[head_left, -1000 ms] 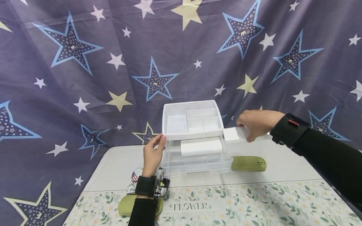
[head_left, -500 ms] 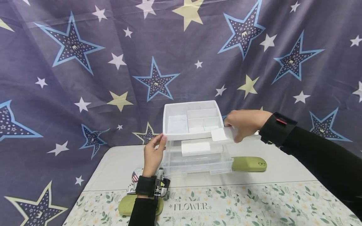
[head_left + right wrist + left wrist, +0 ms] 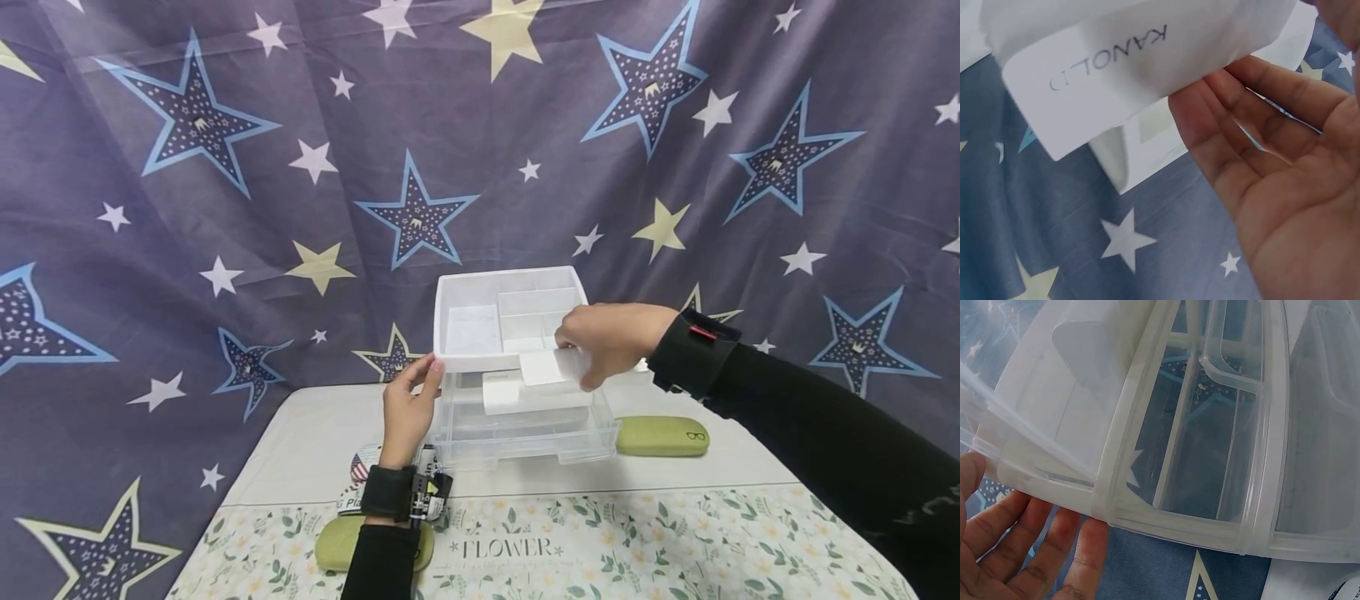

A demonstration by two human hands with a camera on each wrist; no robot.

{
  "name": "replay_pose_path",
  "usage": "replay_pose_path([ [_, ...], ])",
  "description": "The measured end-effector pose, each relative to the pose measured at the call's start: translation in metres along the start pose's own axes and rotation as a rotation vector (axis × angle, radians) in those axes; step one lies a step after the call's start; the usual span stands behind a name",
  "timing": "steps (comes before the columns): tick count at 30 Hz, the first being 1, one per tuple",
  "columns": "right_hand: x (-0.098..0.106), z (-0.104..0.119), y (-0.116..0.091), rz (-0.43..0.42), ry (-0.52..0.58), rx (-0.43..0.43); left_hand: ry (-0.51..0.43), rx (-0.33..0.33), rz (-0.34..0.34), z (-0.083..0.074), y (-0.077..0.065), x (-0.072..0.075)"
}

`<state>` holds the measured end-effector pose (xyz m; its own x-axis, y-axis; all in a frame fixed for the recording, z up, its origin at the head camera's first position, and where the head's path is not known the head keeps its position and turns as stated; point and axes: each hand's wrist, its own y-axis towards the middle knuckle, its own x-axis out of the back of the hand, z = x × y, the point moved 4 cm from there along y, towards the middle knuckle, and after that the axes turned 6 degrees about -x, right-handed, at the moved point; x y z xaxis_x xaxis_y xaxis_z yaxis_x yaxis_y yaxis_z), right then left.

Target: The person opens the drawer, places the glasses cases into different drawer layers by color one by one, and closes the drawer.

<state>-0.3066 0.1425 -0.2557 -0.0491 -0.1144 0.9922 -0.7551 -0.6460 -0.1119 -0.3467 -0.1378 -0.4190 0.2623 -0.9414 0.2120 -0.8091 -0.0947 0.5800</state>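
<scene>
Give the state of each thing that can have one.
Top tray: uncovered
Clear organizer: standing; drawer positions unclear
Lettered package: held up
White box: lying below the tray's edge
Left grip: holding the tray's corner
Right grip: pinching the lettered package
Right green case: closed
Left green case: partly hidden, seemingly closed

A purple-grey cloth (image 3: 480,108) printed with blue, white and yellow stars (image 3: 416,218) hangs in soft folds behind the table (image 3: 307,433), whose white cover (image 3: 738,463) has a leafy, flowered front part (image 3: 667,537) lettered FLOWER.
</scene>
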Motion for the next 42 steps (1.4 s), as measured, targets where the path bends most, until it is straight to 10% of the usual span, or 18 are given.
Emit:
replay_pose_path([
  [16,-0.005,0.042,0.033,0.052,0.081,0.093,0.011,-0.013,-0.001,0.004,0.002,0.000],
  [42,-0.052,0.043,0.036,0.117,0.134,0.072,0.016,-0.019,0.011,0.005,0.005,-0.001],
])
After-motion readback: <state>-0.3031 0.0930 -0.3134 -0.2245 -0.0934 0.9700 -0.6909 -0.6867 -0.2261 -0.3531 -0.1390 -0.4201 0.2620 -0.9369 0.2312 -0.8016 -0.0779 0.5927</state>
